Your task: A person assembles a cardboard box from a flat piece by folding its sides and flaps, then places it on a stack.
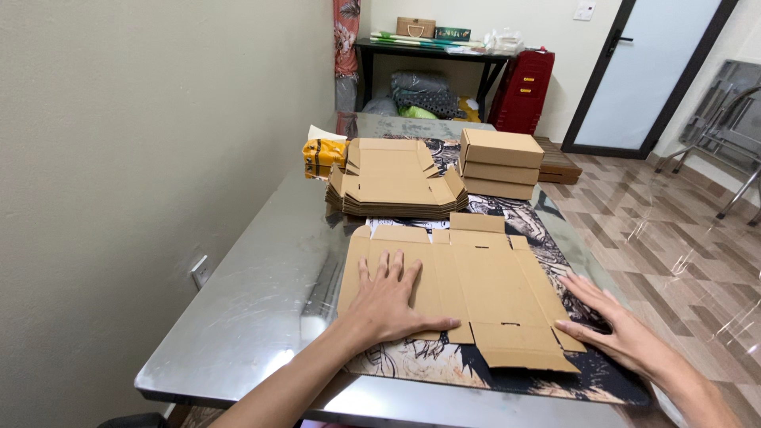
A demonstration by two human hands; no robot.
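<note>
A flat, unfolded cardboard box blank point(483, 285) lies on a printed mat point(602, 376) on the steel table point(254, 309). My left hand point(390, 297) presses flat on the blank's left part, fingers spread. Over at the blank's right edge, my right hand point(614, 321) rests open, its fingertips touching the cardboard flap. Behind the blank sits a stack of flat blanks point(394, 186). To the right of that stack, folded cardboard boxes point(499, 164) are piled three high.
A yellow packet point(323, 156) lies behind the stack near the wall. The wall runs along the table's left side. At the back stand a dark shelf table point(428, 51) with clutter, a red crate point(523, 91) and a door. Metal chairs point(733, 143) stand at the right.
</note>
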